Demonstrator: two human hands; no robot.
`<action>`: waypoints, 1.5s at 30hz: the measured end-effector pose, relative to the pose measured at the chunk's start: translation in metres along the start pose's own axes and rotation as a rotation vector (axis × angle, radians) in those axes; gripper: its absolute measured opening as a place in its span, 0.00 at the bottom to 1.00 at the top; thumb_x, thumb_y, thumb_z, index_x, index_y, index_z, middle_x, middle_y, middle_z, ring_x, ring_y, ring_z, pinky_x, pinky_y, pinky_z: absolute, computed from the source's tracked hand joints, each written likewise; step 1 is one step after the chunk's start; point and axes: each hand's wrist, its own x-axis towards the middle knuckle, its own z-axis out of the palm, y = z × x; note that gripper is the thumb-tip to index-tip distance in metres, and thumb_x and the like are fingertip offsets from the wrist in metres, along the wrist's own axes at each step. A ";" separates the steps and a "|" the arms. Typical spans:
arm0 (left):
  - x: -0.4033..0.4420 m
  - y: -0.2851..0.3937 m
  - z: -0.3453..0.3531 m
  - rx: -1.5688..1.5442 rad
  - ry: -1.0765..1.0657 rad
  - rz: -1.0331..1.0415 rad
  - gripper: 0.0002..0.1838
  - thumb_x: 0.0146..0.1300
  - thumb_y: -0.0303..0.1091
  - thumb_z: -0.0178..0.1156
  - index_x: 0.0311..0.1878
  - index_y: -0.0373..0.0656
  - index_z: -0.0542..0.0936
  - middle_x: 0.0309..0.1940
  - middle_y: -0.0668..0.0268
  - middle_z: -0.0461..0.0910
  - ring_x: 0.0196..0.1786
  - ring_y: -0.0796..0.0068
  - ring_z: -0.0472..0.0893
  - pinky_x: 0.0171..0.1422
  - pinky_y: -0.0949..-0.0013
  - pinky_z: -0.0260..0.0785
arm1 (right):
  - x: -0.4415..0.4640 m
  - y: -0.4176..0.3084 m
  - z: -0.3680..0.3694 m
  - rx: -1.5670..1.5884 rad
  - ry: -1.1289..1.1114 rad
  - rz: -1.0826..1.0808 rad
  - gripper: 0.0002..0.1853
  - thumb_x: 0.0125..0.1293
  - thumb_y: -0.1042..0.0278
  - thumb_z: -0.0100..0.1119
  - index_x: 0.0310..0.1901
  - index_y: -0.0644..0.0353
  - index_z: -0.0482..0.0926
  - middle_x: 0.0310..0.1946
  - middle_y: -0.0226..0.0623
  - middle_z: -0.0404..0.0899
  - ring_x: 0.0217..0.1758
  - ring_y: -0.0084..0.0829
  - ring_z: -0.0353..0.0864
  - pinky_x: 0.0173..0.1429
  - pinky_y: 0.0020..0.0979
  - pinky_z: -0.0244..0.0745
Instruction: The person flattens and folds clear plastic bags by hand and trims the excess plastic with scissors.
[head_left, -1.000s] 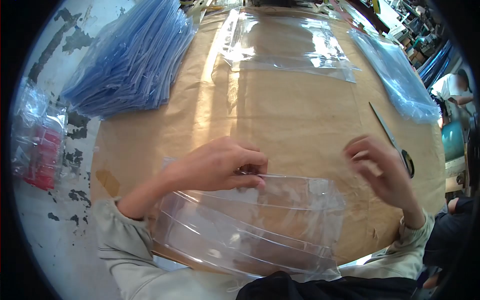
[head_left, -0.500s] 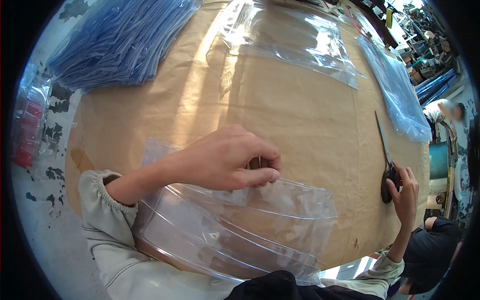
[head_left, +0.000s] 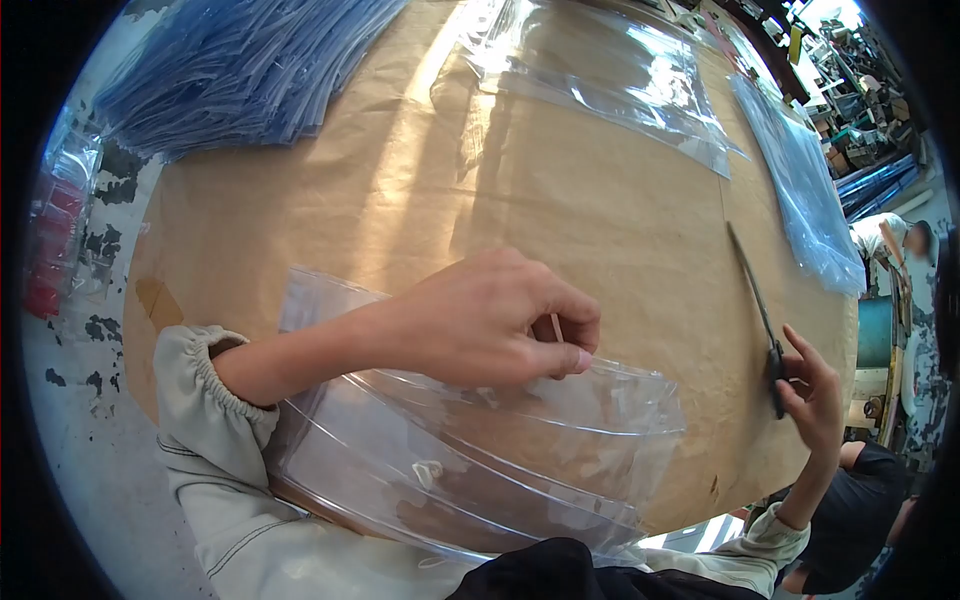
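My left hand (head_left: 500, 325) reaches across a clear plastic bag (head_left: 480, 440) that lies in front of me with curved seams and folds. Thumb and forefinger are pinched together at its upper edge; the exact grip is partly hidden behind the hand. At the right, my right hand (head_left: 812, 395) has its fingers at the dark handles of a pair of long scissors (head_left: 757, 290). The blades look closed, pointing away from me and slightly left over the brown paper. The palm side of the right hand is hidden.
Brown paper (head_left: 590, 220) covers the table. A thick stack of bluish plastic (head_left: 250, 75) stands far left, clear sheets (head_left: 600, 70) lie at the back, and a bluish plastic pile (head_left: 805, 190) is far right. Red packets (head_left: 55, 245) lie at left. People are at the right (head_left: 850, 510).
My left hand has slid to the right along the bag's upper edge. The scissors have turned more on edge, their tip swinging left, while my right hand stays at the handles.
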 end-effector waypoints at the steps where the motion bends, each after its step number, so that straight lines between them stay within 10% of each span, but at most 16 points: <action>1: 0.001 0.002 -0.002 -0.030 -0.050 -0.050 0.07 0.63 0.34 0.59 0.35 0.40 0.78 0.26 0.68 0.83 0.27 0.82 0.80 0.31 0.75 0.68 | 0.004 0.001 -0.003 0.138 -0.136 0.000 0.38 0.55 0.83 0.63 0.68 0.66 0.60 0.36 0.34 0.75 0.34 0.21 0.75 0.38 0.22 0.73; 7: 0.001 0.000 -0.002 -0.377 -0.168 -0.173 0.08 0.68 0.30 0.54 0.36 0.35 0.76 0.32 0.63 0.84 0.33 0.82 0.83 0.35 0.78 0.72 | 0.005 -0.012 0.003 0.382 -0.421 -0.079 0.37 0.50 0.65 0.74 0.59 0.69 0.66 0.36 0.32 0.73 0.37 0.20 0.72 0.36 0.21 0.67; 15: 0.000 0.002 -0.004 -0.377 -0.213 -0.152 0.08 0.70 0.30 0.53 0.38 0.34 0.74 0.36 0.60 0.84 0.32 0.79 0.84 0.34 0.79 0.76 | 0.002 -0.042 0.034 -0.297 -0.207 -0.595 0.24 0.36 0.58 0.79 0.33 0.60 0.78 0.22 0.32 0.74 0.24 0.25 0.75 0.27 0.25 0.66; 45: -0.001 -0.003 0.002 -0.282 -0.128 -0.015 0.09 0.67 0.35 0.57 0.36 0.38 0.75 0.33 0.64 0.84 0.31 0.77 0.85 0.31 0.78 0.74 | 0.012 -0.049 0.038 -0.617 -0.015 -0.892 0.22 0.30 0.62 0.75 0.31 0.59 0.80 0.17 0.30 0.69 0.16 0.28 0.71 0.19 0.27 0.61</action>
